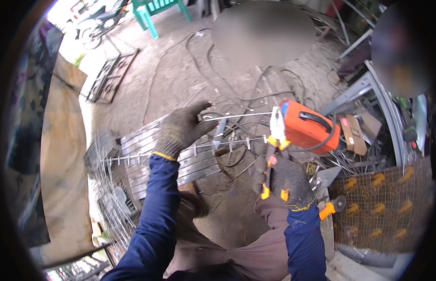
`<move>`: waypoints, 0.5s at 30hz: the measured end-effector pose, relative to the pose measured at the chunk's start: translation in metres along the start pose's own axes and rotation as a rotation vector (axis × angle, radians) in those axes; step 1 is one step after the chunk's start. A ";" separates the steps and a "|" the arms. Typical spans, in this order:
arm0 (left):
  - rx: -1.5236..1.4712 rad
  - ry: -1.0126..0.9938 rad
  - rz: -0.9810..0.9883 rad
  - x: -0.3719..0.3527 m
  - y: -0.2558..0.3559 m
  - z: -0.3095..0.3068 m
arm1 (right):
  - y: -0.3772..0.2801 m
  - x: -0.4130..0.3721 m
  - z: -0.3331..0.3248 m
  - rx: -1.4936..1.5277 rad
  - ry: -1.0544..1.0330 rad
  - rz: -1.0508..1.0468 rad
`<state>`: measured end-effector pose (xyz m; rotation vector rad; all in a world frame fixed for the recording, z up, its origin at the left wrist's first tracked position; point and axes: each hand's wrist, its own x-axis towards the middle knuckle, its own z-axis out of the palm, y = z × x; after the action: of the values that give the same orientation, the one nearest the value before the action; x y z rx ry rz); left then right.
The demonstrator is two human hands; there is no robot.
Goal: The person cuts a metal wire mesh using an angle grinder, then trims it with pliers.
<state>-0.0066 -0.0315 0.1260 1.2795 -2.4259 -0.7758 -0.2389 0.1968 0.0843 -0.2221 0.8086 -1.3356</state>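
My left hand [183, 129], in a dark knitted glove, is held over a slatted metal bench top [197, 169] with thumb and fingers apart. A thin pale rod [236, 115] runs from the gap between those fingers to the jaws of the pliers [277, 125]. My right hand [290, 180], gloved too, is closed round the yellow-and-black handles of these pliers. Below the rod, a long thin bar with short crosspieces [213, 144] extends across the bench top and past its right edge.
An orange machine with a black handle [309, 126] stands right of the pliers. Cables [246, 98] lie on the ground. A yellow-handled tool [326, 210] is beside my right forearm. Wire rods [108, 187] are bundled left; a green chair [155, 11] stands behind.
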 end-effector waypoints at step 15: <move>0.087 0.079 0.127 -0.004 -0.018 0.005 | 0.006 -0.010 0.053 0.036 0.039 -0.012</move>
<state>0.0053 -0.0344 0.1112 1.1500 -2.4730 -0.5813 -0.2006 0.1919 0.1222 -0.1731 0.8167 -1.3678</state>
